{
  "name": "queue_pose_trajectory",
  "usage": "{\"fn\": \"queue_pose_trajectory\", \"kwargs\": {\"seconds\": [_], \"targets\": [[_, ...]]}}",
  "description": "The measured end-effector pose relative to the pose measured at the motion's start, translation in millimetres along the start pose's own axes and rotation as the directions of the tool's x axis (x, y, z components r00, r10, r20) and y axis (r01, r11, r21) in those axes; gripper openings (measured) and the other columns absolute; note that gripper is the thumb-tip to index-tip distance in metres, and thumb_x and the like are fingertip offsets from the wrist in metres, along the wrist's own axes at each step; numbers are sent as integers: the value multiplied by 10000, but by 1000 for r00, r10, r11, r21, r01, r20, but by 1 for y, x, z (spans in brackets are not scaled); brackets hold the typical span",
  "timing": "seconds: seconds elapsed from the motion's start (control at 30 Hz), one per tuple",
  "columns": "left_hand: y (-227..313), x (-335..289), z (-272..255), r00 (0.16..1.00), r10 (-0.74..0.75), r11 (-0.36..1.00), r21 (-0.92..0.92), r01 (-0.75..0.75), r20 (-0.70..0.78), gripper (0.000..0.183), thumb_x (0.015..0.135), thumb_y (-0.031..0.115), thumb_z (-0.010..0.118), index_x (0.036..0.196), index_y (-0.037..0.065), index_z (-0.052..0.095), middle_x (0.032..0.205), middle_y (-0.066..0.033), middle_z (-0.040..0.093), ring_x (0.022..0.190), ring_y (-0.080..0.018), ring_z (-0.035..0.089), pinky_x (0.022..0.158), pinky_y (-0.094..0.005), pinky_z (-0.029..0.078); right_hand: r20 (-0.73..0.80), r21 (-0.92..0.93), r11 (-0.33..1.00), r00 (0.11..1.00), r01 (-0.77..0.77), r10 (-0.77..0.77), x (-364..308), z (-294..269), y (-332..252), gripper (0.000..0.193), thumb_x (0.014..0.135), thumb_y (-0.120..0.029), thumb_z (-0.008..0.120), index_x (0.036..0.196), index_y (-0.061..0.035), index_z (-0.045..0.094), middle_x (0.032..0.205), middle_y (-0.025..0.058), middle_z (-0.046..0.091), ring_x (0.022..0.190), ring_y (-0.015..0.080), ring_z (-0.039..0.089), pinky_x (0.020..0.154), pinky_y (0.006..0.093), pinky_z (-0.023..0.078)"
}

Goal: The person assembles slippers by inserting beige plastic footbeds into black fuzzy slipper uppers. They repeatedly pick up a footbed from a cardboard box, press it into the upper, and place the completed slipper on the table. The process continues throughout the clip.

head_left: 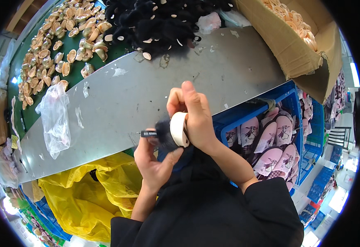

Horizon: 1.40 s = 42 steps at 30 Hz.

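In front of my body, over the near edge of the metal worktop, both hands are closed around one small assembly. A cream oval piece with a curved band-like rim is gripped by my right hand, whose thumb points up. Against its left side sits a black fluffy piece, slightly blurred. From that piece a small black label sticks out to the left. My left hand pinches the fluffy piece from below, its thumb near the cream piece's lower edge. How the two pieces join is hidden by my fingers.
A grey metal worktop bears a plastic bag. Beyond lie black fluffy pieces and, on a green surface, many gold-and-cream shells. A cardboard box holds cream rings. Pink slippers fill a blue crate; yellow sacking hangs left.
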State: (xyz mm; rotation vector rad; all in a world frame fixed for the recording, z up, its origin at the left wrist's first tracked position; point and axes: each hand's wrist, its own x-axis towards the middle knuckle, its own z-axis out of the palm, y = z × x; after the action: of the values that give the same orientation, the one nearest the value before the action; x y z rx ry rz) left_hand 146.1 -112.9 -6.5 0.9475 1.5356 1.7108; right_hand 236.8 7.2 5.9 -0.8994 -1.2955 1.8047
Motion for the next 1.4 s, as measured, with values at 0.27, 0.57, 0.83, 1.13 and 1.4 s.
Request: {"fn": "queue_pose_trajectory", "kwargs": {"seconds": [0.27,0.57,0.83,1.13,1.4], "targets": [[-1,8,-3,977,-112,979,-146,140,182,246,868,25,784,1040,-25,616,935,-4,626,854,-75,576,790,-231,475,-51,-7,997,996,-77,77,-7,-2,12,648,1087,-569,326,715,-62,481,661,-49,400,605,51,365,557,241,296],[1,10,-15,889,-342,846,-312,432,304,184,887,7,755,1038,-23,655,924,16,636,828,-43,572,732,-202,461,143,-53,997,988,-54,61,-12,-13,14,472,1059,-413,541,739,-77,455,708,-52,433,653,27,392,573,232,342],[0,19,-9,889,-356,903,-137,406,289,180,825,-60,626,1000,-13,632,862,34,611,773,-24,540,671,-188,444,163,-11,995,982,-98,99,-14,-16,15,307,970,-199,589,736,-59,448,688,-45,409,655,37,375,571,248,345],[-10,27,-9,891,-298,952,43,302,343,211,768,-66,592,974,-26,569,877,13,599,795,-53,542,737,-219,492,69,-206,977,996,-45,61,-17,-18,16,279,893,-170,648,751,-34,450,671,5,428,659,78,406,579,272,374],[5,34,-16,866,-260,925,-146,350,427,236,858,21,737,1058,-4,613,989,-25,648,911,-92,619,820,-249,513,80,-31,1000,997,-3,5,-22,-14,-1,266,917,-217,660,804,-57,481,711,-29,474,673,35,425,601,232,376]]}}
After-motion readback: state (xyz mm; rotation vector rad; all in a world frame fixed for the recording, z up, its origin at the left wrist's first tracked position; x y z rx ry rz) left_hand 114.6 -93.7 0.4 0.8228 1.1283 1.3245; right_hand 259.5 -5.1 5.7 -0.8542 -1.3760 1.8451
